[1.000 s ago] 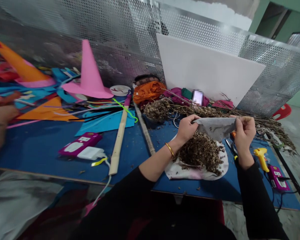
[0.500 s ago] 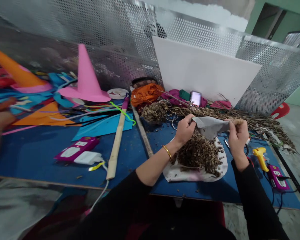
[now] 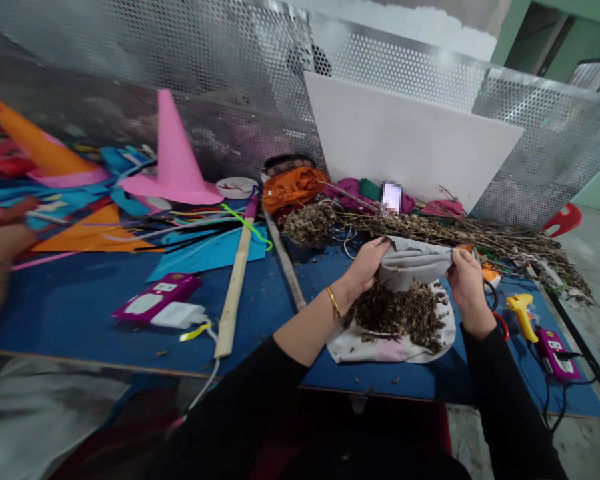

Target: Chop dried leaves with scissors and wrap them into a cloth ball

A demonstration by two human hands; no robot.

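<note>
Between my hands a piece of pale grey cloth (image 3: pixel 415 257) is stretched, its near edge hanging in folds. My left hand (image 3: pixel 370 263), with a gold bangle at the wrist, pinches its left end. At the right end, my right hand (image 3: pixel 467 277) grips the other corner. Right below lies a heap of dry brown plant bits (image 3: pixel 400 310), partly covered from view by the cloth. The heap rests on a white sheet (image 3: pixel 380 350) with a pinkish stain, spread on the blue table (image 3: pixel 275 363).
A yellow glue gun (image 3: pixel 521 317) and a purple power strip (image 3: pixel 555 353) lie at the right. Dry stalks (image 3: pixel 505 237) stretch along the back. Leftward are a wooden stick (image 3: pixel 234 287), a pink cone hat (image 3: pixel 173 160) and another purple power strip (image 3: pixel 157 293). Another person's blurred hand (image 3: pixel 5 247) is at far left.
The grey cloth has dropped lower and now hangs in folds over the heap's back part. My right hand has shifted slightly left and down; my left hand has lowered a little.
</note>
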